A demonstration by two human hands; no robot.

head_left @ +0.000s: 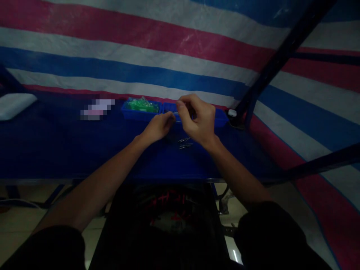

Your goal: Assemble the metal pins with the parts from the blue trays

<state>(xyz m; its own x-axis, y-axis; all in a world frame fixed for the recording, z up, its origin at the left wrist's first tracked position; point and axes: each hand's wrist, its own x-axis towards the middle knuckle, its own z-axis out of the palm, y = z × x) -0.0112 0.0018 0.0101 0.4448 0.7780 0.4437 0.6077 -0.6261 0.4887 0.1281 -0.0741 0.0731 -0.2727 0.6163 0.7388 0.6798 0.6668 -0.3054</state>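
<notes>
My left hand point(158, 127) is closed over the blue table, its fingers curled in front of the blue trays. What it holds, if anything, is hidden. Close beside it and a little higher, my right hand point(199, 119) has thumb and fingertips pinched together; anything between them is too small to make out. Several thin metal pieces point(185, 145) lie in two small groups on the table below the hands. Behind the left hand is a blue tray point(135, 115) with green pieces in clear plastic point(142, 105). Another blue tray point(169, 106) stands behind both hands, partly covered by them.
The blue table point(56, 150) runs across the view. A white package point(15, 105) lies at its far left, and a blurred-out patch point(98, 109) is nearer the trays. Dark metal posts point(253, 93) and a striped sheet point(135, 48) enclose the back and right.
</notes>
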